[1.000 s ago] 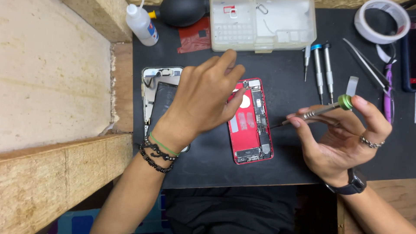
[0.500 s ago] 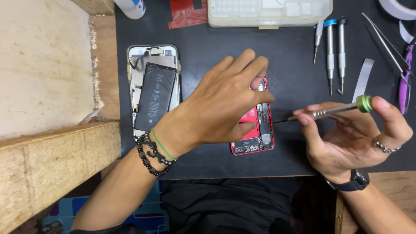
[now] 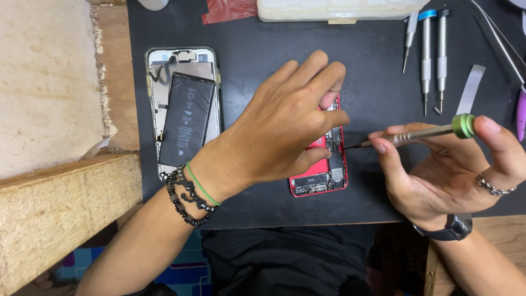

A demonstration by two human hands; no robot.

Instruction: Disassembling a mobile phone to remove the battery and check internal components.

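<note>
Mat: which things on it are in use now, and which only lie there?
In use: red phone, under left hand; green-capped screwdriver, in right hand.

Lying about: open phone with battery, three spare screwdrivers, metal strip, parts box.

Bare black mat (image 3: pixel 378 60) lies between the red phone (image 3: pixel 320 183) and the screwdrivers (image 3: pixel 426 55).

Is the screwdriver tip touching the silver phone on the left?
No, the screwdriver in the right hand points its tip at the red phone under the left hand; the silver phone lies apart.
</note>
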